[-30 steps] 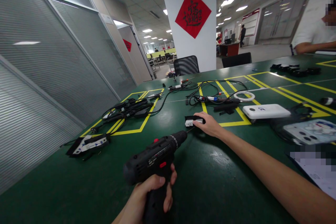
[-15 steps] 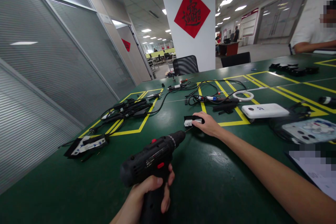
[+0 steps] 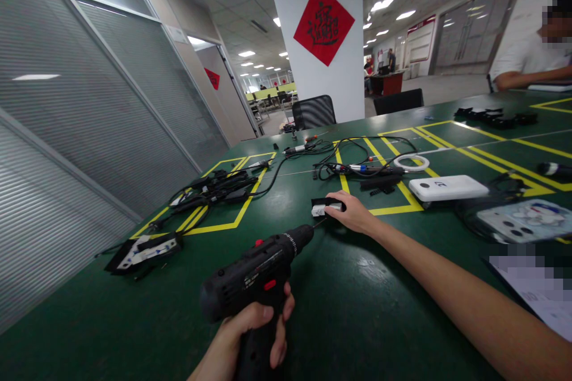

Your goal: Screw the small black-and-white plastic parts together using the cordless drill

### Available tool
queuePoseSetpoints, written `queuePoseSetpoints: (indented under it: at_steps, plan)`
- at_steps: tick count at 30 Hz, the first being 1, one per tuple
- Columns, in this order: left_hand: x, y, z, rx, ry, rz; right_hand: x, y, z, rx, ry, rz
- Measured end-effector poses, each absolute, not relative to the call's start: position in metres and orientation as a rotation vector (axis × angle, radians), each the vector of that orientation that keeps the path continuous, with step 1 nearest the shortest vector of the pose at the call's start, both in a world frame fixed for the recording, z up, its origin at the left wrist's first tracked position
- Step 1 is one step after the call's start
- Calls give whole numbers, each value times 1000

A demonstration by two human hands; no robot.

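Observation:
My left hand (image 3: 257,330) is wrapped around the grip of a black cordless drill (image 3: 254,271) with red buttons. The drill points away and to the right, and a thin bit (image 3: 320,222) sticks out of its chuck. Just beyond the bit, my right hand (image 3: 351,211) is closed on a small black-and-white block (image 3: 319,209) on the green table (image 3: 357,309). The bit's tip is close to the block's near side; I cannot tell whether they touch. My right fingers cover the block's right end.
Tangled black cables (image 3: 218,190) and a black-and-white part (image 3: 147,253) lie on the left. To the right are a white box (image 3: 448,188), a white ring (image 3: 411,162), a phone (image 3: 521,220) and papers (image 3: 531,286). Another person (image 3: 531,65) sits at the far right.
The whole view has shifted slightly, so things appear a little further left. Both hands keep their grips, and the drill stays close to the block.

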State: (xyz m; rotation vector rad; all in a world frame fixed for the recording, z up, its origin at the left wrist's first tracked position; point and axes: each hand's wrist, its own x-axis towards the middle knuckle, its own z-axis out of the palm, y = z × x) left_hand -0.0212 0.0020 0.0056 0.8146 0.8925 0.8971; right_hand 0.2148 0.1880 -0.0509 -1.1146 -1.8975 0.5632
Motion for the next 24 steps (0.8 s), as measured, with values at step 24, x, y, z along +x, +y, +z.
queuePoseSetpoints:
  at_steps: [24]
  plan:
    - [-17,3,6,774,900,905,214,190,-55,-1093,-1901,529]
